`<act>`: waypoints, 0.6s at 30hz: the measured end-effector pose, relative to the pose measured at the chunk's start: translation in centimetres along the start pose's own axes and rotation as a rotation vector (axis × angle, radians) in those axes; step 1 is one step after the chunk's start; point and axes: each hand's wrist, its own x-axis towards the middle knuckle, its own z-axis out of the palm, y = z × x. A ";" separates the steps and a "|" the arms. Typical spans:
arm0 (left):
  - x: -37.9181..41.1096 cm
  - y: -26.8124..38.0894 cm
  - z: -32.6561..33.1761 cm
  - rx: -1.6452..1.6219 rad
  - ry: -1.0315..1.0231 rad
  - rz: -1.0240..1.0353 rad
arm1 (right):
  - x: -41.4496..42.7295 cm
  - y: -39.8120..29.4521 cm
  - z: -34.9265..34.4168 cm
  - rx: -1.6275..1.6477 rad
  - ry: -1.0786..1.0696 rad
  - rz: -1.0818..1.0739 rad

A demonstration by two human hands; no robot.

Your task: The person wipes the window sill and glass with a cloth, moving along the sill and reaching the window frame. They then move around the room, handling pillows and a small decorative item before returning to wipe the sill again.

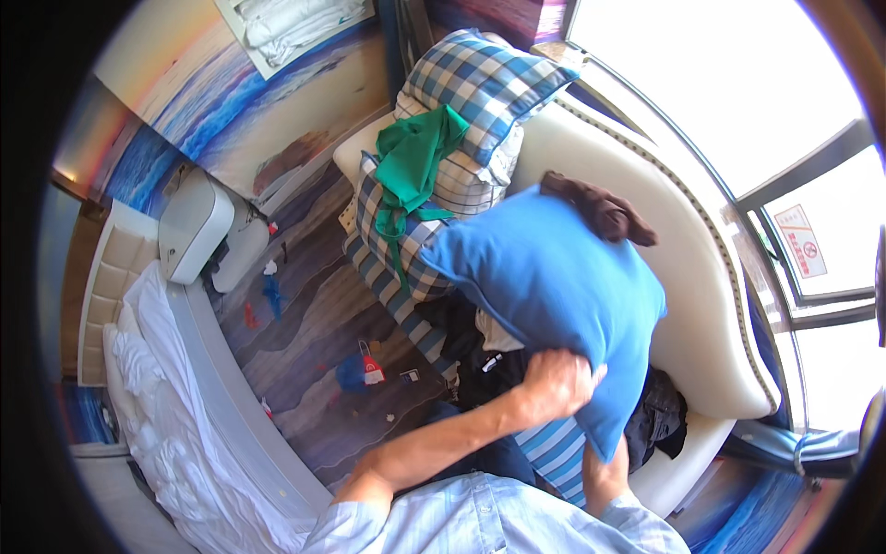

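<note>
A plain blue throw pillow [567, 277] is held tilted above the sofa seat. My left hand [564, 384] grips its near edge, fingers curled into the cover. At the pillow's lower corner my right wrist [606, 467] goes behind the cloth; the fingers there are hidden. A dark brown bunched cloth [602, 208] lies at the pillow's far edge. Beneath and beside the pillow are black garments [484, 367] and a blue-striped seat cushion [557, 453]. A dark jacket-like garment [657, 415] rests to the right.
The cream studded sofa [664, 208] curves along the windows [720, 83]. Checked pillows [484, 83] and a green cloth with straps [419, 156] fill its far end. Litter, including a red-and-white tag [372, 369], dots the patterned floor [311, 325]. At left stands a bed with rumpled white bedding [166, 429].
</note>
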 end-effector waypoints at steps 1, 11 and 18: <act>-2.0 1.3 0.1 0.006 -0.046 0.047 | -3.1 0.6 -0.5 0.022 -0.030 0.076; -8.7 3.3 6.1 0.042 -0.140 0.166 | -15.6 8.0 -4.4 0.215 -0.085 0.650; -13.4 -4.3 2.1 0.021 -0.063 0.126 | -14.3 9.9 -1.8 0.412 0.020 0.772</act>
